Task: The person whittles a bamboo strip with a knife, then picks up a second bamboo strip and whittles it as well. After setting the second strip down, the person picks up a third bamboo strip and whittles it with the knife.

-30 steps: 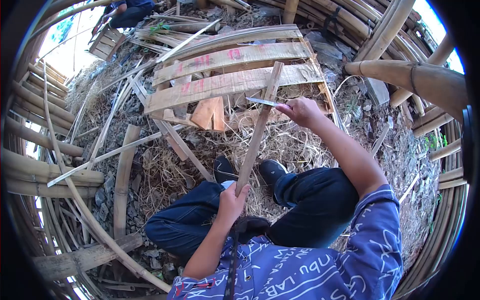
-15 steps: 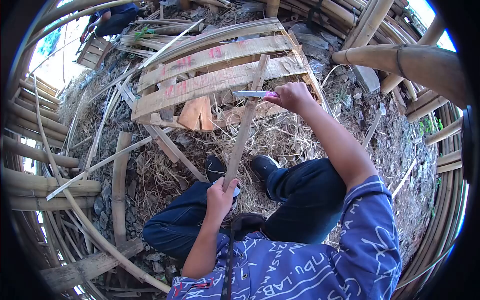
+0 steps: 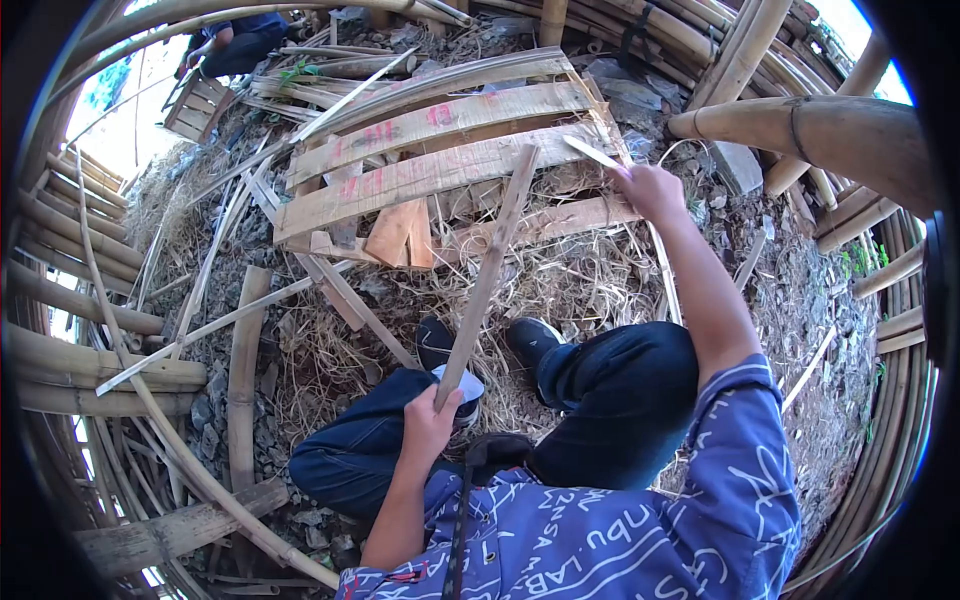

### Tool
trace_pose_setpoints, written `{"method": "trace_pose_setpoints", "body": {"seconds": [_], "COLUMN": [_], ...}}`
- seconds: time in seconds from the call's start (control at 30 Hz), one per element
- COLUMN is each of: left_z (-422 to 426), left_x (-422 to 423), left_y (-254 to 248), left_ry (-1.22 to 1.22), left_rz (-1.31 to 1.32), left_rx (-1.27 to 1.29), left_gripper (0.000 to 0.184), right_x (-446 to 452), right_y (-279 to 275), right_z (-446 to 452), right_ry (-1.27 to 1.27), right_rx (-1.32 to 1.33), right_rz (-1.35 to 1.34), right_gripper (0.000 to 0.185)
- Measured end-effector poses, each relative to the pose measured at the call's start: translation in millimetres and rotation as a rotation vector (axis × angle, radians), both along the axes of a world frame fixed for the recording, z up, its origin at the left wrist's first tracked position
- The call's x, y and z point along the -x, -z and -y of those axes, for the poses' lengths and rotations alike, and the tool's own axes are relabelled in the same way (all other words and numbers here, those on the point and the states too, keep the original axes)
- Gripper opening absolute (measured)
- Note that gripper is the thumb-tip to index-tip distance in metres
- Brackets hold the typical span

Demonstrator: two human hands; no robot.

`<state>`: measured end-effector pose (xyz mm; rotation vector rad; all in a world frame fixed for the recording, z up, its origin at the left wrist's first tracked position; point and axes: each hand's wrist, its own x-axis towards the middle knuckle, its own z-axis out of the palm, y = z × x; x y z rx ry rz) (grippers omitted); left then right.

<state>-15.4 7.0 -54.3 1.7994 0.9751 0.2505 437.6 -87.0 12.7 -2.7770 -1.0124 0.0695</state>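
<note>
My left hand [image 3: 431, 424] is wrapped round the lower end of a narrow wooden slat [image 3: 487, 275], which slants up and away from me between my knees. The slat's far end stands in front of a wooden pallet-like frame [image 3: 440, 165] with red marks on its boards. In my right hand [image 3: 652, 192] is a knife [image 3: 592, 153], its pale blade pointing up and left, apart from the slat. The fingers are closed round the handle, which is mostly hidden, with a bit of pink showing.
Bamboo poles [image 3: 750, 125] form walls on both sides. Straw and shavings [image 3: 560, 290] cover the ground around my shoes [image 3: 533, 338]. Thin bamboo strips [image 3: 205, 335] lie at left. At the top left another person [image 3: 240, 45] sits beside a small slatted crate [image 3: 198, 105].
My right hand has moved right, carrying the knife off the slat to beyond its right side. The slat's far end has dropped slightly, while my left hand keeps its hold.
</note>
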Motion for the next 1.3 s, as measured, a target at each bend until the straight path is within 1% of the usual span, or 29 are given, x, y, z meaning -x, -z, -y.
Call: {"method": "trace_pose_setpoints", "body": {"seconds": [0.03, 0.07, 0.1, 0.13, 0.2, 0.23, 0.27, 0.33, 0.4, 0.43, 0.47, 0.5, 0.53, 0.57, 0.67, 0.7, 0.73, 0.8, 0.87, 0.9, 0.97, 1.07, 1.2, 1.27, 1.3], "left_z": [2.1, 2.6, 1.6, 0.8, 2.5, 2.3, 0.5, 0.3, -0.8, -0.7, -0.7, -1.6, -3.4, -4.8, -6.8, -6.2, -4.5, -1.9, -0.8, -0.2, 0.0, -1.8, -1.6, 0.1, 0.1], "left_x": [10.1, 16.7, 19.1, 20.1, 18.7, 14.6, 9.3, 7.9, 6.8, 5.2, 4.4, 4.1, 3.4, 2.4, 5.3, 3.8, 0.6, -1.8, -3.7, -3.9, -3.5, -3.2, 1.3, 1.2, 2.9], "left_y": [2.5, 4.6, 7.3, 10.5, 9.3, 3.4, 0.0, 1.4, -0.2, -3.9, -7.0, -9.6, -11.9, -12.6, -3.7, -3.9, -4.6, -3.7, 0.4, 1.5, 2.8, -2.3, 3.2, 1.6, 1.8], "left_ry": [-0.014, -0.027, -0.031, -0.031, -0.018, -0.033, -0.049, -0.052, -0.068, -0.086, -0.104, -0.103, -0.108, -0.112, -0.106, -0.103, -0.1, -0.097, -0.09, -0.092, -0.115, -0.089, -0.073, -0.077, -0.075], "left_rz": [-0.027, -0.054, -0.06, -0.059, -0.063, -0.069, -0.072, -0.051, -0.039, -0.056, -0.075, -0.08, -0.082, -0.083, -0.057, -0.061, -0.046, -0.03, 0.038, 0.041, 0.046, 0.026, 0.021, 0.04, 0.038], "left_rx": [0.013, 0.027, 0.028, 0.035, 0.046, 0.084, 0.117, 0.144, 0.171, 0.212, 0.257, 0.259, 0.334, 0.409, 0.48, 0.482, 0.49, 0.501, 0.739, 0.739, 0.863, 0.907, 0.881, 0.887, 0.888], "left_gripper": [0.035, 0.034, 0.034, 0.034, 0.033, 0.032, 0.03, 0.028, 0.026, 0.024, 0.023, 0.023, 0.022, 0.021, 0.022, 0.022, 0.022, 0.022, 0.029, 0.029, 0.036, 0.041, 0.041, 0.04, 0.04], "right_x": [1.2, 4.4, 9.8, 10.4, 16.1, 24.0, 26.9, 46.9, 59.7, 65.5, 68.0, 73.8, 78.6, 79.8, 77.4, 68.9, 61.2, 55.7, 57.7, 58.7, 57.6, 59.9, 56.4, 51.2, 45.0], "right_y": [9.7, 22.9, 26.0, 26.4, 20.4, 13.5, 18.5, 4.0, 8.8, 16.2, 19.3, 24.1, 30.3, 35.3, 27.8, 27.6, 30.3, 31.7, 30.9, 30.2, 29.9, 28.8, 31.4, 27.3, 21.2], "right_z": [5.4, 9.8, 10.1, 7.1, -2.7, -9.9, -15.3, -27.6, -38.0, -43.4, -50.0, -51.2, -51.6, -55.1, -55.3, -55.7, -54.6, -53.8, -52.0, -51.9, -51.9, -50.2, -50.3, -49.4, -46.0], "right_ry": [-0.005, 0.032, 0.072, 0.072, -0.047, -0.042, -0.075, -0.171, -0.343, -0.387, -0.443, -0.523, -0.6, -0.625, -0.558, -0.534, -0.547, -0.455, -0.447, -0.438, -0.437, -0.435, -0.47, -0.417, -0.276], "right_rx": [-0.001, -0.083, -0.164, -0.163, -0.102, -0.155, -0.129, -0.036, -0.002, 0.014, 0.104, 0.017, -0.068, 0.001, 0.029, 0.081, 0.071, -0.015, -0.012, -0.013, 0.006, -0.007, 0.045, 0.092, 0.024], "right_rz": [-0.01, -0.011, -0.008, -0.013, -0.03, -0.14, -0.117, -0.219, -0.19, -0.193, -0.252, -0.235, -0.216, -0.186, -0.132, -0.082, -0.002, -0.007, -0.007, -0.009, -0.013, -0.024, 0.026, 0.114, -0.005], "right_gripper": [0.065, 0.065, 0.066, 0.066, 0.067, 0.067, 0.066, 0.065, 0.064, 0.062, 0.06, 0.06, 0.059, 0.059, 0.06, 0.063, 0.066, 0.069, 0.069, 0.069, 0.068, 0.067, 0.067, 0.067, 0.068]}}
